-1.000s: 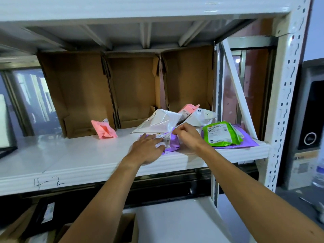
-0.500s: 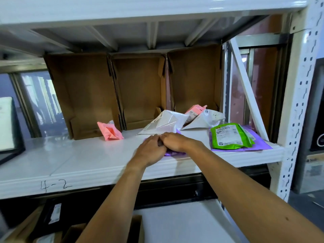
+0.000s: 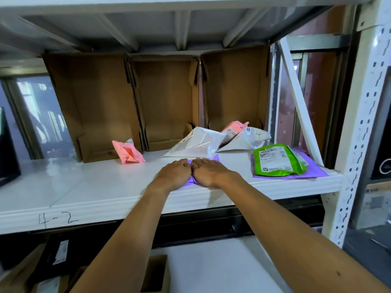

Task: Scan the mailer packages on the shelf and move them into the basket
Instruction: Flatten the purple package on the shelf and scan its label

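White shelf (image 3: pixel 105 182): left hand (image 3: pixel 173 175) and right hand (image 3: pixel 209 173) lie palms down, hiding most of a purple mailer (image 3: pixel 214 162); grip unclear.

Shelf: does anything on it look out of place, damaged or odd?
Nothing on the shelf looks spilled. The pink mailer at the left is crumpled, and two white mailers stand tented instead of lying flat.

Palm-down, touching: left grip (image 3: pixel 172 176), right grip (image 3: pixel 209 174).
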`<state>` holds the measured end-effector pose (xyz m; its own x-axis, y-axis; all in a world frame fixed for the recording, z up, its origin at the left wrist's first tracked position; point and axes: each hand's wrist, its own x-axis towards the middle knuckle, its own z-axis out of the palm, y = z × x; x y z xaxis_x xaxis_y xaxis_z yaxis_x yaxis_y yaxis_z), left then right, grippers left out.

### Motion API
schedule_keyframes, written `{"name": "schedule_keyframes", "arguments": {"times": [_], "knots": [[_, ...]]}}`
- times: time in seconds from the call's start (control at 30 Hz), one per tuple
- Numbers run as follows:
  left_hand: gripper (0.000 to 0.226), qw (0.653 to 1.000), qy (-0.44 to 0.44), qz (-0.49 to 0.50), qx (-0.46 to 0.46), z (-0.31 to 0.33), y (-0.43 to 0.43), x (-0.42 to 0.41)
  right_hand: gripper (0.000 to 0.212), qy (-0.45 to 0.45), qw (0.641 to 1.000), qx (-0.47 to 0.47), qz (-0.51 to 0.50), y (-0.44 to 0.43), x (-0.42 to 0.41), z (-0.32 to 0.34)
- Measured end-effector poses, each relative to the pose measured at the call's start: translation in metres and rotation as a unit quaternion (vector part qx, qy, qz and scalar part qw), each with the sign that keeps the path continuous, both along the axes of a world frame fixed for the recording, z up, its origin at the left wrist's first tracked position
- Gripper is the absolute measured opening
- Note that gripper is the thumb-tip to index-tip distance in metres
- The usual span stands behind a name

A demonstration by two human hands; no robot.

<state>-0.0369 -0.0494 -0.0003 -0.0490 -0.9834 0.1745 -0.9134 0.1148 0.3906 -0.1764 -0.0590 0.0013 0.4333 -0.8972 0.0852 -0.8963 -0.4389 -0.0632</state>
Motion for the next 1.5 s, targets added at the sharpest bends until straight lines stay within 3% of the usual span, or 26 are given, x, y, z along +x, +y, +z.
{"name": "schedule_keyframes", "arguments": {"times": [0.3, 1.5], "knots": [[0.046, 0.999, -0.047, -0.010, -0.020, -0.001, -0.002, -0.001, 0.053, -0.009, 1.000, 0.023, -0.001, 0.002, 0.000, 0.003], [0.044, 0.999, -0.039, -0.011, -0.026, -0.008, -0.012, 0.004, 0.053, -0.029, 0.998, 0.041, -0.025, 0.002, 0.003, 0.002]]}}
